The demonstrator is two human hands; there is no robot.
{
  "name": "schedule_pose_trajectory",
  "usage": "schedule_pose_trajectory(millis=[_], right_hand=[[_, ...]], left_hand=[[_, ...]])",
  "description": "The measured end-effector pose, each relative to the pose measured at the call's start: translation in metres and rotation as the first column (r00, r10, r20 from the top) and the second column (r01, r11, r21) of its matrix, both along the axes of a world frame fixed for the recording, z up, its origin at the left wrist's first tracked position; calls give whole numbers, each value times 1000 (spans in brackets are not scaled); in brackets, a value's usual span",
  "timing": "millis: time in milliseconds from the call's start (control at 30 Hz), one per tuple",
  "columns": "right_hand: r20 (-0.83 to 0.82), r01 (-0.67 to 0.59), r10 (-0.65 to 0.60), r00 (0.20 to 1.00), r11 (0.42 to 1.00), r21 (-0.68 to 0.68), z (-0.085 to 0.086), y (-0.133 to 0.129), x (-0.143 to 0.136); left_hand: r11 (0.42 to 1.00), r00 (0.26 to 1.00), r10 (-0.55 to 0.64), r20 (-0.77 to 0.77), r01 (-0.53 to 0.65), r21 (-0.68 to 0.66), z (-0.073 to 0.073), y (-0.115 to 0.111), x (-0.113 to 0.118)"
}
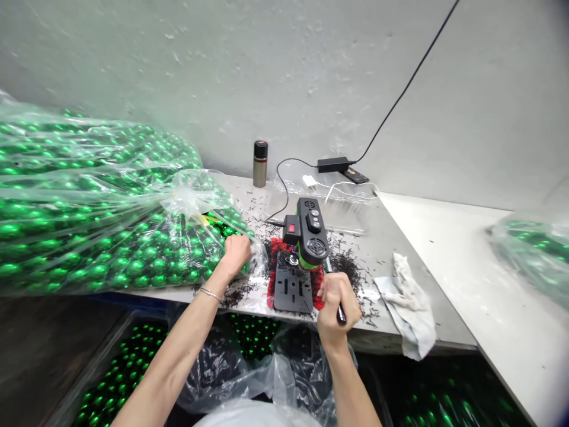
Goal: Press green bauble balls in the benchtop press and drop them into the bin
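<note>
My right hand (338,303) is wrapped round the black-tipped lever handle (341,315) of a small black bench machine (312,230), which has round vents and a red switch. Beneath the machine's head lies its slotted dark base plate (293,290), set over a red mat (271,296). My left hand (238,252) is closed at the opening of a big clear plastic bag (191,198) full of shiny green balls (151,249). Whatever is in its curled fingers is hidden from me.
Small black bits (349,267) litter the table around the machine. Behind stand a spray can (260,163) and a power adapter (333,164) with cables. A crumpled cloth (406,302) hangs over the front edge. More green balls (137,350) fill a bin below.
</note>
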State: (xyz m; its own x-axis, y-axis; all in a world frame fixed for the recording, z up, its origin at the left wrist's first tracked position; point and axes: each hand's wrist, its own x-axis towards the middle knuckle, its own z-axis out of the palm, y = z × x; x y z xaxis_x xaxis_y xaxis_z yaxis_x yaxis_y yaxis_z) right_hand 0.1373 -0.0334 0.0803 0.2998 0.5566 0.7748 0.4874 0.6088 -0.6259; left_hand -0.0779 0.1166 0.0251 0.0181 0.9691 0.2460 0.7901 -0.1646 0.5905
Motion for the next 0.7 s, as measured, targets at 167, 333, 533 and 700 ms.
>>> schedule_pose_trajectory(millis=[167, 333, 533, 700], right_hand=[[-3, 7, -7, 1000, 1000, 1, 2, 0, -1], [-12, 1, -2, 1000, 999, -39, 20, 2, 0], [2, -7, 7, 1000, 997, -72, 39, 5, 2], [18, 20, -19, 1000, 997, -70, 36, 4, 1]], left_hand=[[992, 956, -50, 289, 81, -99, 10, -24, 1], [904, 514, 55, 856, 340, -261, -1, -64, 29], [904, 539, 62, 840, 326, -275, -29, -84, 68], [965, 789, -127, 601, 239, -110, -34, -94, 85]])
